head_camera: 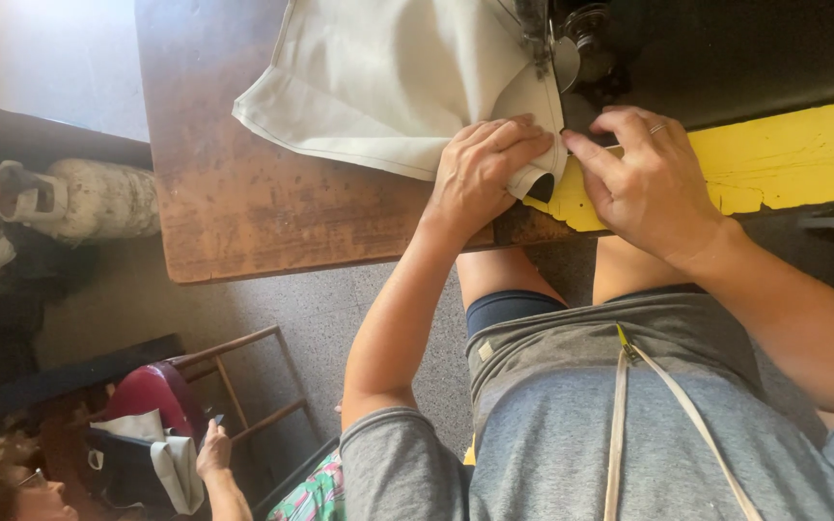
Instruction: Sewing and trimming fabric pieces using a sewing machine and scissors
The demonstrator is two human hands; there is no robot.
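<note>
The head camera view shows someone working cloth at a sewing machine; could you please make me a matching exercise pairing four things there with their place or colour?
Things:
1. left hand
2. right hand
3. cream cloth
4. table edge strip

Descriptions:
A. painted yellow, chipped in places
B. spread over the brown wooden table, one corner hanging towards the near side
C. flat on the folded edge of the cloth, fingers pointing at the machine
D. wears a ring, fingertips pinching the cloth edge beside the sewing machine

Pairs: 1-C, 2-D, 3-B, 4-A
</note>
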